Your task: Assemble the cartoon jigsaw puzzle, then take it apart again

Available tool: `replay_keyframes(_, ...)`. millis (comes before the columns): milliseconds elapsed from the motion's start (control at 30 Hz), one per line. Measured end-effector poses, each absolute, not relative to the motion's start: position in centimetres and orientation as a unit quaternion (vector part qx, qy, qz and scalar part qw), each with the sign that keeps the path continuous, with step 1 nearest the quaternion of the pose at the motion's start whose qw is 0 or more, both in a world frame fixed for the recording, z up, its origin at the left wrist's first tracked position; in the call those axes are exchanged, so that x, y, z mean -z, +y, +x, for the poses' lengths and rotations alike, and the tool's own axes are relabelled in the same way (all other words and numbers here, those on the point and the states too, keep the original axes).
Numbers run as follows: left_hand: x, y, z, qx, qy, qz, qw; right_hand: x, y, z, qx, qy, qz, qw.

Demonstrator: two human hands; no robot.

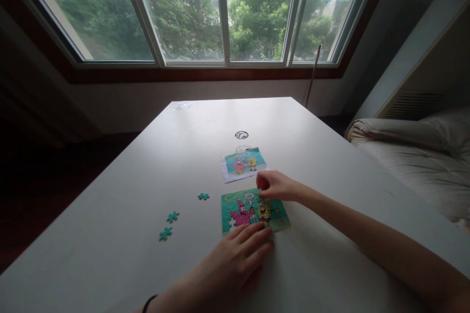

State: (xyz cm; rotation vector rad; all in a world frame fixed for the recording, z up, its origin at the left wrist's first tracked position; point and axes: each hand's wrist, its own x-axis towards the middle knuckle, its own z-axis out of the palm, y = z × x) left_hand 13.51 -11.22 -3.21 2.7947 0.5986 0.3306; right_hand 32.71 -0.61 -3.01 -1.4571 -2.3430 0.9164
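A jigsaw puzzle (pixel 240 212) with a pink starfish and a yellow sponge figure lies on the white table (pixel 128 190). A white gap shows near its lower left. My left hand (pixel 242 254) rests palm down along the puzzle's near edge, fingers stretched out over it. Over the far edge, right of the middle, my right hand (pixel 277 186) has its fingers curled in a pinch. Whatever those fingertips hold or press is hidden. To the left lie loose green puzzle pieces: one spot (pixel 203 196) close by, another piece (pixel 173 216) and a third (pixel 165 234) farther off.
Just beyond the puzzle is a printed reference picture (pixel 244 164) of the same scene. Behind it are a round black-and-white mark (pixel 241 135) and a clear plastic bit (pixel 181 106) at the far left corner. A pale sofa (pixel 411 156) stands on the right, windows ahead.
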Motion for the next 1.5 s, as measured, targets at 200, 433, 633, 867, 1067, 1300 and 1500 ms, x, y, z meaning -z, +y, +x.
replay_keyframes(200,3.1,-11.2,13.6,-0.095,0.209,0.964,0.132,2.9,-0.6,32.7,-0.308,-0.805,-0.492,0.12)
replay_keyframes(433,3.1,-11.3,13.5,-0.097,0.21,0.964,0.132,2.9,-0.6,32.7,-0.312,-0.804,-0.492,0.118)
replay_keyframes(633,3.1,-11.2,13.5,-0.099,0.208,0.964,0.136,2.8,-0.7,32.7,-0.324,-0.801,-0.488,0.124)
replay_keyframes(867,2.9,-11.3,13.5,-0.089,0.212,0.964,0.136,3.7,0.6,33.2,-0.513,-0.71,-0.46,0.146)
replay_keyframes(1067,3.0,-11.2,13.4,-0.083,0.212,0.964,0.138,3.6,2.2,34.5,-0.645,-0.62,-0.402,0.193)
replay_keyframes(1300,3.2,-11.2,13.5,-0.086,0.212,0.964,0.137,3.9,1.8,34.5,-0.548,-0.726,-0.393,0.134)
replay_keyframes(1500,3.3,-11.1,13.4,-0.103,0.209,0.963,0.138,3.2,1.5,35.0,-0.474,-0.787,-0.383,0.1)
